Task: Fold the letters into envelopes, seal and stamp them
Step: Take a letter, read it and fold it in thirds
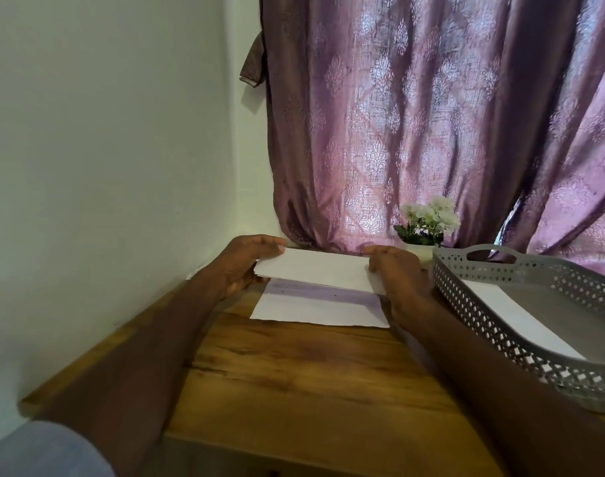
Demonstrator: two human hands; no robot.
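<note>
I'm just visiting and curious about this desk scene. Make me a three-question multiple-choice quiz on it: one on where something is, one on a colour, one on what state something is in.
1. Where does the flower pot stand?
A. at the table's far edge, by the curtain
B. inside the tray
C. on the floor

2. What colour is the tray?
A. red
B. grey
C. yellow

3. How is the letter?
A. crumpled up
B. sealed in an envelope
C. partly folded, far edge lifted

Answers:
1 A, it stands before the curtain.
2 B, its perforated wall is grey.
3 C, the left hand and right hand hold the far edge above the flat part.
</note>
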